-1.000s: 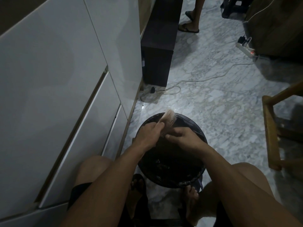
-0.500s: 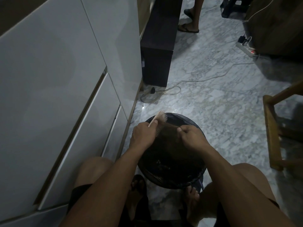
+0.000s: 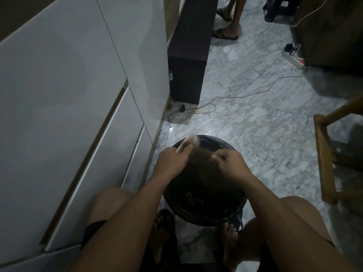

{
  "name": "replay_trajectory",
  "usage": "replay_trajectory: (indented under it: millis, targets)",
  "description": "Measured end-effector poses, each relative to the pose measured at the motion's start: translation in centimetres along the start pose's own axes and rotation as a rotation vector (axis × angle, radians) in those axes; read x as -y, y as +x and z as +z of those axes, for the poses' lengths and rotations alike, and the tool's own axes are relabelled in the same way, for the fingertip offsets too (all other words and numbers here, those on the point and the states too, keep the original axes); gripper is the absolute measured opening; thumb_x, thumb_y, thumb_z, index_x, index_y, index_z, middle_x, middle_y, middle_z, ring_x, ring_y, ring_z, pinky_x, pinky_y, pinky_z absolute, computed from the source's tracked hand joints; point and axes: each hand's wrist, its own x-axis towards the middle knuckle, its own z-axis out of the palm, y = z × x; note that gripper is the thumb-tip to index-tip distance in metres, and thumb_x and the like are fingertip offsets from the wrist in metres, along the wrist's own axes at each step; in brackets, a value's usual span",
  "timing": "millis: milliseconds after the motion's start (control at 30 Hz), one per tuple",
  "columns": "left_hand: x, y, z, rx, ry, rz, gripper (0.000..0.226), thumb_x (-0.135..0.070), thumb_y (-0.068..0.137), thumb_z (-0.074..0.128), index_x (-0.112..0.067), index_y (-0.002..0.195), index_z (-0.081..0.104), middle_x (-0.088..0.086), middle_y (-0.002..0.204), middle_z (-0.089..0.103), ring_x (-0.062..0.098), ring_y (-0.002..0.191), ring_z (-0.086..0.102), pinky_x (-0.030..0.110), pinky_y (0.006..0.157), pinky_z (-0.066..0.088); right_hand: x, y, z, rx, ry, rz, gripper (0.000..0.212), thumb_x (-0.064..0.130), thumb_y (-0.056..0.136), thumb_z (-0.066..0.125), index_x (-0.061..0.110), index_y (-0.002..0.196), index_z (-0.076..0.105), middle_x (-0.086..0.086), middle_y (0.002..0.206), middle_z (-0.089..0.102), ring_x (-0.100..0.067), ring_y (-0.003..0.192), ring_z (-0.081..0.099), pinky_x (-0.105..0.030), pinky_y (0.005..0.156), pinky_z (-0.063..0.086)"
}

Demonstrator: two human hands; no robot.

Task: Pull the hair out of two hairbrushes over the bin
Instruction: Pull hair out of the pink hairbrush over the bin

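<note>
Pale wooden hairbrush [image 3: 189, 143], bristle side facing right, clenched in the left hand [image 3: 172, 160] above the far rim of the round black bin [image 3: 240, 208] in the lower centre of the frame. Since half a second ago the right hand [image 3: 228, 161] has drawn slightly away from the brush, and a brown sheet of hair [image 3: 201, 155] now stretches between bristles and fingertips (earlier the hair hardly showed). Right hand pinches the hair between thumb and fingers. Brush angle barely changed.

Floor [image 3: 255, 114]: grey-white veined marble, glossy. Left side of the frame: smooth white cabinet fronts [image 3: 68, 95]. Dark boxy cabinet [image 3: 188, 55] at upper centre; a pale cable [image 3: 235, 95] loops across the floor to a power strip [image 3: 294, 59] at upper right. Wooden chair frame [image 3: 324, 163] at the right edge. Another person's sandalled feet [image 3: 225, 34] at the top.
</note>
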Motion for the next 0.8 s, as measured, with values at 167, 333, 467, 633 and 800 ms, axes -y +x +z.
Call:
replay_trajectory:
  millis: [167, 333, 467, 633, 800]
  targets:
    - [-0.2, 0.2, -1.3, -0.149, 0.054, 0.001, 0.068, -0.073, 0.084, 0.045, -0.010, 0.093, 0.071, 0.013, 0.096, 0.068, 0.032, 0.089, 0.062, 0.036, 0.072, 0.046, -0.5, 0.0, -0.4, -0.027, -0.123, 0.076, 0.020, 0.032, 0.092, 0.054, 0.028, 0.079, 0.069, -0.003, 0.084, 0.071, -0.027, 0.084, 0.065, -0.040, 0.079, 0.054]
    - [0.2, 0.2, -1.6, -0.179, 0.037, -0.008, 0.070, -0.076, 0.080, 0.045, -0.013, 0.093, 0.072, 0.013, 0.095, 0.068, 0.033, 0.089, 0.063, 0.038, 0.076, 0.051, -0.3, -0.1, -0.8, -0.072, -0.256, 0.142, 0.020, 0.026, 0.094, 0.052, 0.029, 0.098, 0.072, -0.004, 0.101, 0.069, -0.029, 0.099, 0.063, -0.041, 0.087, 0.049]
    - [-0.6, -0.4, -1.1, -0.078, -0.013, 0.086, 0.057, -0.066, 0.087, 0.050, -0.015, 0.067, 0.064, 0.011, 0.079, 0.065, 0.031, 0.082, 0.064, 0.033, 0.064, 0.041, -0.7, 0.0, -0.7, 0.011, -0.248, 0.186, 0.017, 0.022, 0.092, 0.054, 0.023, 0.100, 0.070, -0.006, 0.101, 0.068, -0.029, 0.101, 0.063, -0.037, 0.085, 0.048]
    - [-1.0, -1.3, -0.7, -0.005, -0.031, 0.224, 0.054, -0.068, 0.084, 0.050, -0.023, 0.055, 0.053, -0.003, 0.058, 0.055, 0.020, 0.063, 0.058, 0.030, 0.055, 0.038, -0.1, -0.6, 0.8, 0.225, 0.354, -0.012, 0.066, 0.007, 0.066, 0.081, 0.015, 0.126, 0.057, 0.001, 0.121, 0.067, -0.014, 0.114, 0.062, -0.034, 0.101, 0.049]
    - [-1.6, -1.7, -0.1, 0.008, -0.005, 0.292, 0.047, -0.064, 0.087, 0.051, -0.023, 0.069, 0.065, -0.006, 0.063, 0.061, 0.015, 0.068, 0.063, 0.029, 0.058, 0.041, 0.7, -0.8, 1.7, 0.299, 0.399, -0.085, 0.051, 0.017, 0.068, 0.083, 0.021, 0.116, 0.067, 0.004, 0.109, 0.075, -0.009, 0.103, 0.069, -0.031, 0.096, 0.052]
